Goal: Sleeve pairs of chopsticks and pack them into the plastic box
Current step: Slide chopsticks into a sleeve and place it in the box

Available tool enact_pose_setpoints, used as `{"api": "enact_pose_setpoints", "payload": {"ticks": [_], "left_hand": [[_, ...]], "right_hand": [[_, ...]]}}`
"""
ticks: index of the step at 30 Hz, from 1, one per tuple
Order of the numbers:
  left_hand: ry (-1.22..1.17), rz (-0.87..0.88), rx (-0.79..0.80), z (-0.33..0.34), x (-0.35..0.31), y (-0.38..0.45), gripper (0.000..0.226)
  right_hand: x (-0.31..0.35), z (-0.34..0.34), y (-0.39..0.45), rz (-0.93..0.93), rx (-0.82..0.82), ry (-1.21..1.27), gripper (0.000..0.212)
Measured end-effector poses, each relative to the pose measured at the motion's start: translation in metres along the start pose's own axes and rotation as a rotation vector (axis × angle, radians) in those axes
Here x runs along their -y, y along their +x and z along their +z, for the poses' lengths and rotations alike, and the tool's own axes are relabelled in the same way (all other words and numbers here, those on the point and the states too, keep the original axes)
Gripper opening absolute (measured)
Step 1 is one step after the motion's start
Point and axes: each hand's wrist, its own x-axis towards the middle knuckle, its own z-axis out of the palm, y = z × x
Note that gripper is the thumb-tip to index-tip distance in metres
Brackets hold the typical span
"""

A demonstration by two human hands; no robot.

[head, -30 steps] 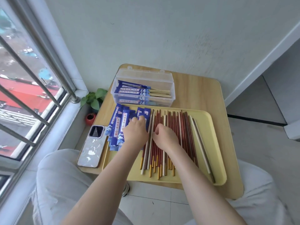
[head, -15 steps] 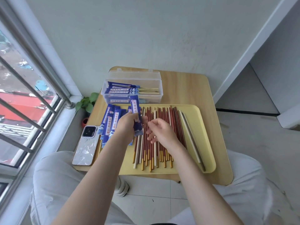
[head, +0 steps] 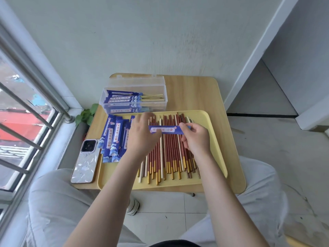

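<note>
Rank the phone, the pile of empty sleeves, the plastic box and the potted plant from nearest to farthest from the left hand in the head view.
From the left hand:
1. Pile of empty sleeves, just to its left on the tray.
2. Plastic box, behind it on the table.
3. Phone, at the table's left edge.
4. Potted plant, beyond the table's left edge by the window.

Small wooden table (head: 194,97), rounded corners, set against wall. Directly on it: yellow tray (head: 210,132) across near half; clear plastic box (head: 134,104) at far left, lid up; phone (head: 86,162) face down at left edge, possibly overhanging slightly.
</note>
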Motion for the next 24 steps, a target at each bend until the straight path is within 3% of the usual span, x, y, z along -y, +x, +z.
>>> {"api": "enact_pose_setpoints", "payload": {"ticks": [1, 3, 5, 8, 11, 13, 16, 19, 24], "left_hand": [[0.084, 0.140, 0.060, -0.002, -0.004, 0.002, 0.055], [0.146, 0.248, 0.252, 0.000, -0.015, 0.006, 0.059], [0.115, 0.219, 0.369, 0.003, -0.023, 0.007, 0.048], [0.089, 0.174, 0.410, 0.009, -0.029, 0.004, 0.032], [0.054, 0.144, 0.442, 0.015, -0.026, 0.000, 0.024], [-0.047, 0.056, 0.455, 0.018, -0.020, -0.002, 0.018], [-0.359, -0.208, 0.456, 0.023, -0.011, -0.007, 0.020], [-0.664, -0.479, 0.476, 0.026, -0.007, -0.013, 0.026], [-0.821, -0.667, 0.498, 0.032, -0.003, -0.017, 0.032]], "right_hand": [[0.001, -0.001, 0.000, 0.014, 0.033, 0.020, 0.019], [0.004, -0.002, -0.002, 0.039, 0.114, 0.049, 0.020], [0.005, -0.003, -0.003, 0.060, 0.150, 0.064, 0.020], [0.000, -0.010, -0.002, 0.081, 0.138, 0.056, 0.018], [-0.011, -0.023, 0.008, 0.070, -0.009, -0.058, 0.025], [-0.023, -0.034, 0.017, 0.046, -0.131, -0.404, 0.019], [-0.043, -0.042, 0.021, 0.069, -0.114, -0.840, 0.015], [-0.053, -0.035, 0.019, 0.078, -0.068, -0.878, 0.021], [-0.050, -0.026, 0.017, 0.042, -0.064, -0.849, 0.015]]}}
